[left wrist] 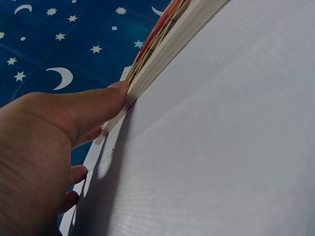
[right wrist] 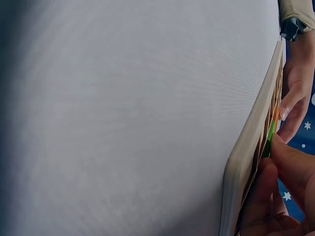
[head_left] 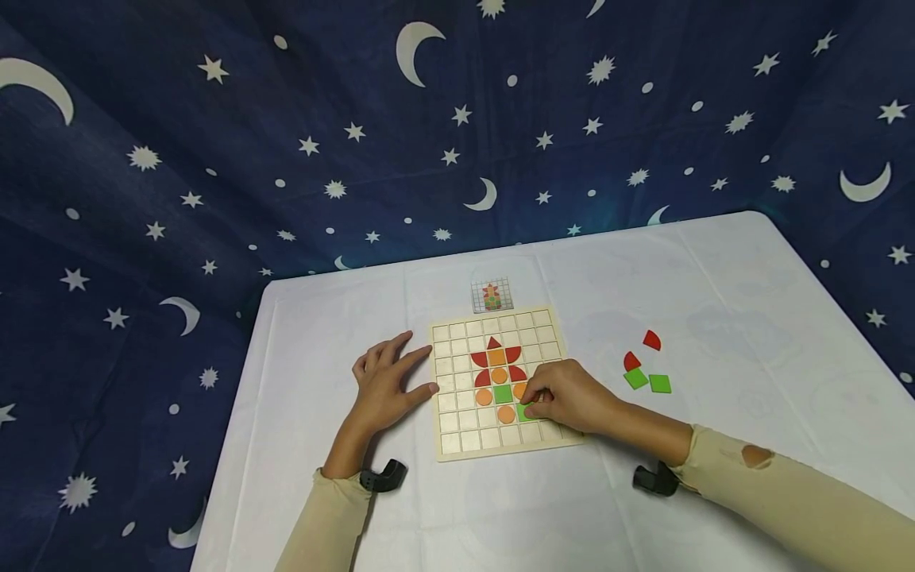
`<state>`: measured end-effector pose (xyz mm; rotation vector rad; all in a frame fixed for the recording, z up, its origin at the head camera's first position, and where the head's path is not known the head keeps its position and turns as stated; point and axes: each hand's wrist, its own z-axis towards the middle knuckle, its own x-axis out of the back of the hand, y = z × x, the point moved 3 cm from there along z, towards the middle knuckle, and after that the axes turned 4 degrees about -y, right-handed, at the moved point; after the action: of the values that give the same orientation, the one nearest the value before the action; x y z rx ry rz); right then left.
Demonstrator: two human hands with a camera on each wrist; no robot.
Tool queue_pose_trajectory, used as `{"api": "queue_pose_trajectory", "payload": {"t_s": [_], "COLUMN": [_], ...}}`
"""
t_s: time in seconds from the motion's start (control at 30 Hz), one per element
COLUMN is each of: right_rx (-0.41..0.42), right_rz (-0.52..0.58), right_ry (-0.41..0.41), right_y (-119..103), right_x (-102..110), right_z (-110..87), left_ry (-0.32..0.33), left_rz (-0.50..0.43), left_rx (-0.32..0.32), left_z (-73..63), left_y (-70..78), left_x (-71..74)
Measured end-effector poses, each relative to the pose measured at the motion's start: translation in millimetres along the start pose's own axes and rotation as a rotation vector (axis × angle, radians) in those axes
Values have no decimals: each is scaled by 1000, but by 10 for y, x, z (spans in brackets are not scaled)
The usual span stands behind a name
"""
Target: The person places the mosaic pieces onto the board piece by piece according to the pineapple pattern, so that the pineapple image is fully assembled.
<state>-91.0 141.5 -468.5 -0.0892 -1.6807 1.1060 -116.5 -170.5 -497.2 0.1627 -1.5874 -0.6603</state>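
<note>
A pale wooden grid board lies on the table, bearing a figure of flat tiles: a red triangle, an orange square, red quarter circles, several orange circles and a green square. At its lower right, my right hand pinches another green square tile between thumb and finger, low over the grid. In the right wrist view, this green tile shows edge-on at the fingertips. My left hand rests with fingers spread at the board's left edge, thumb touching its side.
Right of the board lie two loose red quarter circles and two green squares. A small pattern card sits just beyond the board's far edge. A dark star-patterned curtain hangs behind the white table.
</note>
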Motion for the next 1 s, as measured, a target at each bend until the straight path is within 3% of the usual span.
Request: {"api": "queue_pose_trajectory", "payload": {"t_s": [0.2, 0.37, 0.5, 0.77, 1.0], "right_rx": [-32, -43, -39, 1, -88], "right_rz": [-25, 50, 59, -49, -131], "right_ry": [8, 5, -3, -69, -141], "right_y": [6, 41, 137, 520, 841], "right_x": [-5, 80, 269, 794, 1046], "right_z": [-19, -72, -151, -374, -555], "left_ry": [3, -3, -8, 4, -8], "left_rz": [-7, -10, -3, 5, 7], "left_rx": [-3, -1, 1, -10, 3], "left_z": [-4, 0, 6, 4, 2], "left_y": [5, 1, 2, 19, 9], "left_x": [9, -2, -6, 9, 7]}}
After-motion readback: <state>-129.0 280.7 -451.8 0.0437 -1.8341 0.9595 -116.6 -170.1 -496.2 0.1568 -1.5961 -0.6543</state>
